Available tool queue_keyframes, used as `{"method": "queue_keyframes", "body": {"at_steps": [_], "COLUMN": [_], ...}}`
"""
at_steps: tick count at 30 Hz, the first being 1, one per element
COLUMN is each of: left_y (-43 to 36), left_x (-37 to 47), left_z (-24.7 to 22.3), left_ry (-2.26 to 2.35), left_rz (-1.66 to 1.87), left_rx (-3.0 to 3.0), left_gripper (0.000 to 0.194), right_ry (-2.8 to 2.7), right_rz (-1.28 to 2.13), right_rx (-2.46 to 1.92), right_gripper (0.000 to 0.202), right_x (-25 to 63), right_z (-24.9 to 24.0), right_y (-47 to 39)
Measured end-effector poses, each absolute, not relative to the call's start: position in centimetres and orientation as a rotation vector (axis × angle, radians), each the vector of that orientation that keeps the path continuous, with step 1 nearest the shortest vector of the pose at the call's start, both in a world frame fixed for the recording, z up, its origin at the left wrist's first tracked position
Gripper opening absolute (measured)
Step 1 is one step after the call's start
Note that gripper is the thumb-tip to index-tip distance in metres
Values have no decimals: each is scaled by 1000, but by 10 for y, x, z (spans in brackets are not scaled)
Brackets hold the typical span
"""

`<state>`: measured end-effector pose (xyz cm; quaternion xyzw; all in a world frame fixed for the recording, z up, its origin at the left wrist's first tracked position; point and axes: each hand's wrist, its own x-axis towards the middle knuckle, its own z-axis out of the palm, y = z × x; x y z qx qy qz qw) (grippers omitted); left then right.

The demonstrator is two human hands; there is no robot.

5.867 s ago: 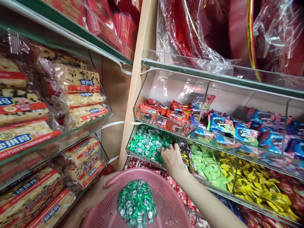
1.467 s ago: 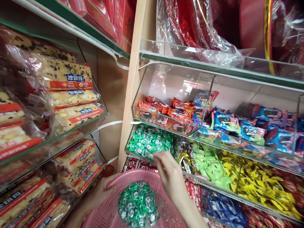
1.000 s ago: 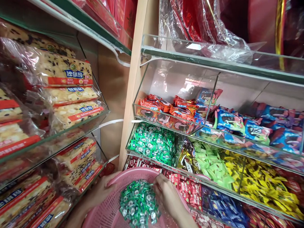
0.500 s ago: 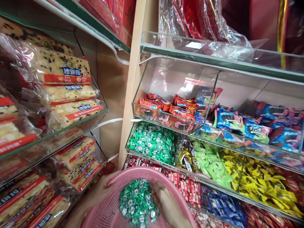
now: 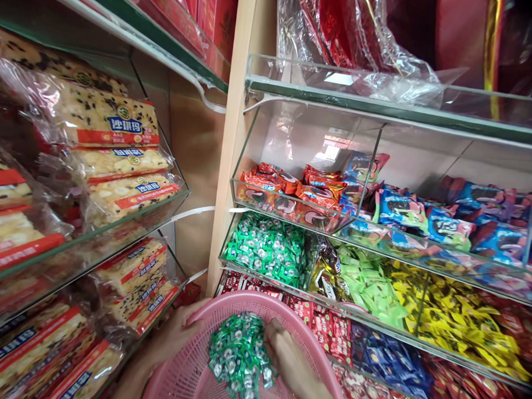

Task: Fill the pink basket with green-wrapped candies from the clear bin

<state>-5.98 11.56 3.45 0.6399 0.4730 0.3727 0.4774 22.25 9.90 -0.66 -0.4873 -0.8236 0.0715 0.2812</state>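
A pink plastic basket (image 5: 284,305) with perforated walls is at the bottom centre, holding a heap of green-wrapped candies (image 5: 238,353). My left hand (image 5: 185,325) is closed around the basket's left rim, its thumb over the edge. Inside the basket, my right hand (image 5: 282,345) has its fingers curled down against the right side of the heap. Its fingertips are partly hidden among the candies. More candies in the same green wrappers (image 5: 266,246) fill a clear shelf bin just beyond the basket.
Clear-fronted bins hold red snack packs (image 5: 314,192), blue packs (image 5: 403,210), light green candies (image 5: 372,282) and yellow candies (image 5: 454,316). Packaged sachima bars (image 5: 116,118) fill the left shelves. A wooden upright (image 5: 233,134) parts the two shelf units. Glass shelf edges jut out above the basket.
My right hand has shifted very slightly left against the heap of candies. My left hand and the basket have stayed in place.
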Motion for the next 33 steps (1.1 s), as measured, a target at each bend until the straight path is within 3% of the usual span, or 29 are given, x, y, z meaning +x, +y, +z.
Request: {"method": "queue_keyframes", "body": {"at_steps": [11,23,33], "left_y": [118,115,115], "left_x": [-61,-59,-59], "left_z": [30,36,37], "left_ry": [1110,1110,1140], "left_rz": [893,889,879], "left_rx": [1563,1553,1552], "left_gripper": [47,46,46], "right_ry": [-2455,-2592,-2599], "right_rz": [-25,-36,51], "right_rx": [-1516,-1608,-1579], "right_gripper": [22,18,36], "right_x": [223,202,206], "right_z": [-9,18,16], "right_y": [97,107,103]}}
